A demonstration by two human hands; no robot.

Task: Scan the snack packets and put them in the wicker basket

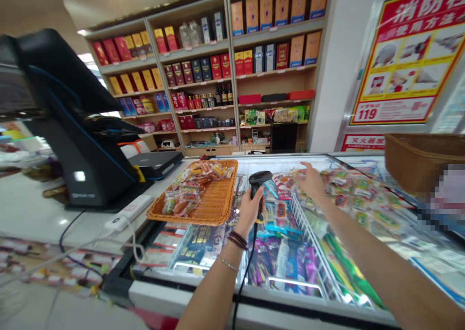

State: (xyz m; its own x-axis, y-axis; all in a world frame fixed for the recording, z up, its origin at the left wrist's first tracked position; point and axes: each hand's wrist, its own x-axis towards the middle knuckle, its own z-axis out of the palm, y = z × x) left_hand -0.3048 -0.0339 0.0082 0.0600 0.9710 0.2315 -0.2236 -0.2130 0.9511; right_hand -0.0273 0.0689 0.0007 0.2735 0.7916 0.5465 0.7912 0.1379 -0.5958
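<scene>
A black handheld barcode scanner [260, 178] is gripped upright by its handle in my left hand [248, 208], its cord hanging down past my wrist. It is above a chest freezer [174, 287] filled with packaged goods. My right hand [311, 180] reaches over the freezer's far part with its fingers apart, near clear-wrapped food packs [339, 180]; I see nothing held in it. An orange wicker basket [214, 201] with several wrapped snacks [187, 194] stands to the left of the scanner.
On the left counter are a dark checkout terminal [72, 141], a black flat device [154, 164] and a white power strip [129, 212] with cables. A brown basket [417, 155] stands at the right. Shelves of boxes [267, 15] line the back wall.
</scene>
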